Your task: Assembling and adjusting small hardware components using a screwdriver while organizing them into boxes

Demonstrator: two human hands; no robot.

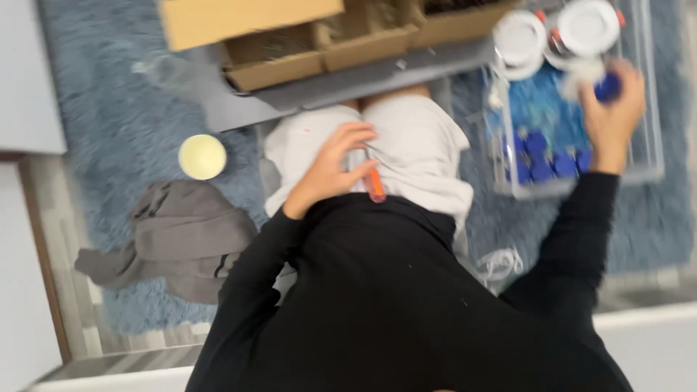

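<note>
**Two hands, one on the lap and one in the bin**

Under the left hand (pixel 330 170), a clear slim tube with an orange end (pixel 373 183) is lying on the pale-trousered lap; the fingers are curling loosely over it, somewhat spread, touching rather than gripping. The tube is looking light, smooth and probably slippery, so the clear barrel just above the orange end seems the surest place to pinch it.

Out at the right hand (pixel 613 116), the fingers are closing around a small dark-blue cap-like piece (pixel 608 88), held above a clear plastic bin (pixel 650 156). Below the fingers, more blue pieces (pixel 541 156) are sitting in the bin; beyond the fingertips, round white discs with orange tabs (pixel 588 27) are resting. Blur is hiding the exact grip.

Beyond the left fingers, brown cardboard boxes (pixel 319 47) are standing.
</note>
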